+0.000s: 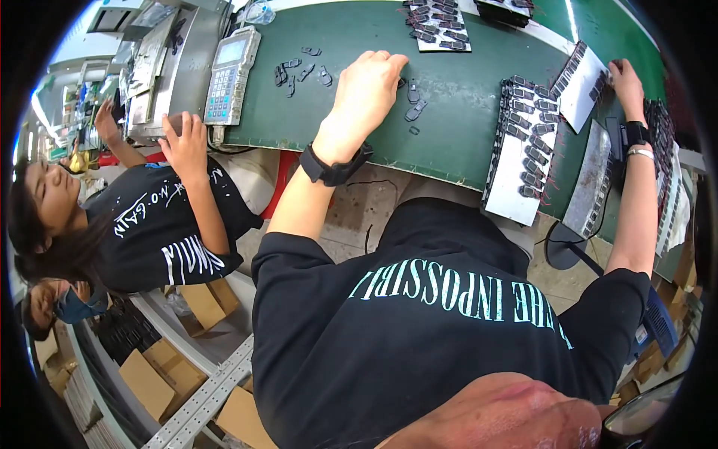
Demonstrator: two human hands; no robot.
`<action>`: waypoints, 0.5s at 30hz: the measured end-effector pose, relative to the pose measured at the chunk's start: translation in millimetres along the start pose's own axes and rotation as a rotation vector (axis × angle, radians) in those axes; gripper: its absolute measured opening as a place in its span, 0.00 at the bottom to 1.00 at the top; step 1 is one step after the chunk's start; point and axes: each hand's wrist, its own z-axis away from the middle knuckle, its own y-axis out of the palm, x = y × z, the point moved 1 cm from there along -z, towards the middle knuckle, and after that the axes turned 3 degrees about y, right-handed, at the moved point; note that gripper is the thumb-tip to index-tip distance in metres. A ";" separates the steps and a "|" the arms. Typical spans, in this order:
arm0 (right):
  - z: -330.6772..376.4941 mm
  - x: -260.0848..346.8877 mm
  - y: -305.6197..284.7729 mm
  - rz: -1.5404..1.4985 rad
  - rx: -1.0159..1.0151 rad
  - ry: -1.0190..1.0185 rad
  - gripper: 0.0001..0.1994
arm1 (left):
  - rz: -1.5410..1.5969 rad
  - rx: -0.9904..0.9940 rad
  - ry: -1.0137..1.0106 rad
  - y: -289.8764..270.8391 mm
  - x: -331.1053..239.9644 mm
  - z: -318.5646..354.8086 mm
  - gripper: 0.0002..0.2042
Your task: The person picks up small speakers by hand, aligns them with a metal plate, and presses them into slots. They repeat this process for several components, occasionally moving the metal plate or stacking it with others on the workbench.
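Observation:
My left hand point(372, 82) lies palm down on the green conveyor belt point(456, 105), its fingertips beside a few loose small black parts point(413, 102). Whether a part sits under the fingers is hidden. A black watch is on that wrist. My right hand point(625, 81), with a black band and a bracelet on the wrist, grips the edge of a tilted white card point(582, 84) lined with black parts at the far right. A larger white card point(526, 153) filled with rows of the same parts lies between my hands, hanging over the belt's near edge.
More loose black parts point(303, 71) lie to the left, near a grey keypad unit point(230, 75). Another filled card point(440, 26) sits at the far side. A co-worker in a black shirt sits at my left, one hand point(184, 142) at the belt's end. Cardboard boxes point(149, 378) stand below.

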 end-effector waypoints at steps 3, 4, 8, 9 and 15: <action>6.3 26.1 -41.0 -0.663 0.073 0.095 0.18 | -0.011 0.027 0.056 -0.3 9.1 0.5 0.10; 28.6 63.5 -71.6 -0.959 0.089 0.080 0.18 | -0.017 0.035 0.076 1.1 12.1 0.5 0.10; 125.9 117.0 -127.1 -1.383 0.274 0.107 0.16 | 0.508 -0.035 -0.341 -17.9 -11.6 -17.5 0.08; 152.9 136.0 -130.8 -1.424 0.320 0.117 0.16 | 0.529 -0.026 -0.327 -15.9 -21.4 -24.1 0.08; 210.6 194.1 -100.1 -1.563 0.540 0.223 0.12 | 1.490 -0.084 -0.556 17.3 -88.1 -45.9 0.09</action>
